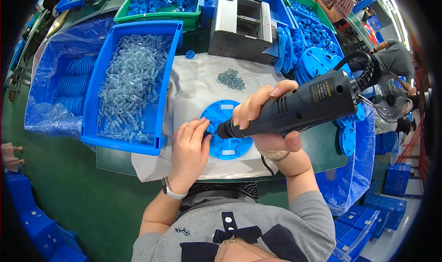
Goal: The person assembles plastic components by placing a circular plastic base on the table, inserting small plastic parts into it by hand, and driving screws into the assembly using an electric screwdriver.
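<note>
A round blue plastic disc (230,144) with rectangular slots lies on the pale cloth in front of me. My right hand (267,117) is wrapped around a black electric screwdriver (313,100), whose nose points left over the disc. At the disc's left side, fingertips and thumb of my left hand (189,144) close around a small blue plastic part (211,129), mostly hidden, beside the screwdriver's tip. The bit and any screw under it are too small to make out. Beyond the disc sits a pile of small metal screws (231,79).
To the left stands a blue tray (165,89) full of metal springs, next to a plastic-lined bin (39,103) of stacked blue discs. A grey metal box-like device (239,43) stands behind the screws. More blue discs (317,64) pile up at right, near the screwdriver's cable (366,66).
</note>
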{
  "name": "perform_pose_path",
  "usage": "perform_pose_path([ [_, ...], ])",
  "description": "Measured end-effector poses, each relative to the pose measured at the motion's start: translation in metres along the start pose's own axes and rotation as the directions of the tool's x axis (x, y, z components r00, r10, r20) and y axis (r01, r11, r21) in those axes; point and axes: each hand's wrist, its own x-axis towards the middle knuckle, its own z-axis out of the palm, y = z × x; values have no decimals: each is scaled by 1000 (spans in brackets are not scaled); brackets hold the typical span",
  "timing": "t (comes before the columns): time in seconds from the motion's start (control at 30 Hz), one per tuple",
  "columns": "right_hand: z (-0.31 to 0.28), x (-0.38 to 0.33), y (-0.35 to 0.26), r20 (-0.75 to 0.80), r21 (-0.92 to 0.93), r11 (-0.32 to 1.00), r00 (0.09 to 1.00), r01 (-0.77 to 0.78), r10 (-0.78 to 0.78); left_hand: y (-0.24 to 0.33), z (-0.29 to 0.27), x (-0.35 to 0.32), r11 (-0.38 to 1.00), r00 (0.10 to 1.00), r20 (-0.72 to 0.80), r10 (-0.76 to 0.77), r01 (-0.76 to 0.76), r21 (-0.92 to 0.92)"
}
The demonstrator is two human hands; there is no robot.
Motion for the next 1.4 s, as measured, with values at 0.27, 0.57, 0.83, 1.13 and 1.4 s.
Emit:
perform_pose_path([
  [0.27, 0, -2, 6, -31, 9, 999, 999, 32, -32, 1, -2, 0, 1000, 1000, 0, 6, -6, 0],
  [0.57, -6, -2, 7, -17, -2, 997, 997, 79, -79, 2, -1, 0, 1000, 1000, -6, -3, 3, -2],
  [0.83, -9, -2, 12, -8, 43, 994, 995, 96, -96, 2, 1, 0, 1000, 1000, -19, 2, -2, 1],
  [1.13, -8, -2, 11, 2, 26, 996, 996, 87, -87, 3, 1, 0, 1000, 1000, -22, -3, 4, 25],
  [1.4, -3, -2, 8, 5, -11, 997, 997, 80, -80, 4, 2, -1, 999, 1000, -24, -11, 12, 33],
])
